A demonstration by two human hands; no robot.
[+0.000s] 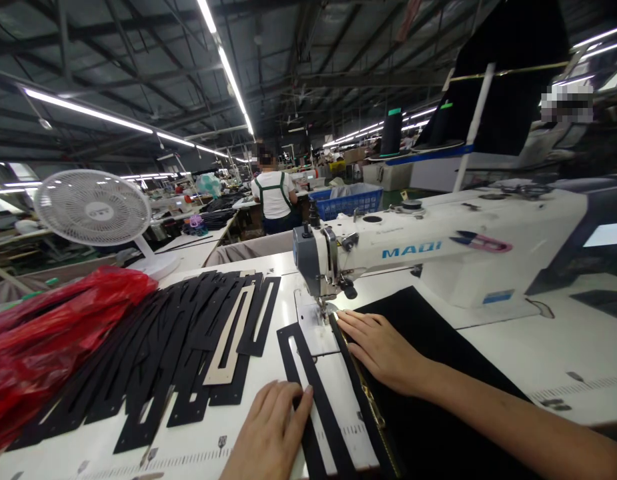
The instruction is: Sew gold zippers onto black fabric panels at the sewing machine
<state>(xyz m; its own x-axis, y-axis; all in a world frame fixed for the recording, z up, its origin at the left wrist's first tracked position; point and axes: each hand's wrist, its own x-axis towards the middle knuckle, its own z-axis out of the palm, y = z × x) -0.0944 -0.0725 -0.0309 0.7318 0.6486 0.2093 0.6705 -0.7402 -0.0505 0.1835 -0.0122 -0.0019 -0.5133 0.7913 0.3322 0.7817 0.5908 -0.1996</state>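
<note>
Under the needle of the white sewing machine (438, 247) lies the edge of a black fabric panel (438, 347) with a gold zipper (371, 400) along it. My right hand (385, 350) rests flat on the panel beside the needle, its fingers stretched over the zipper edge. Lower down, my left hand (271, 423) is on the white tabletop, fingers curved, with the fingertips at the left edge of a black slotted strip (333, 427). Whether those fingers pinch the strip is unclear. More black slotted pieces (158, 333) are piled to the left, with a beige one (231, 337) on top.
A red plastic bag (63, 333) lies at the left, with a white fan (101, 208) behind it. Scissors-like pink snips (481, 241) sit on the machine arm. A person (275, 193) stands beyond the table, near a blue crate (345, 201).
</note>
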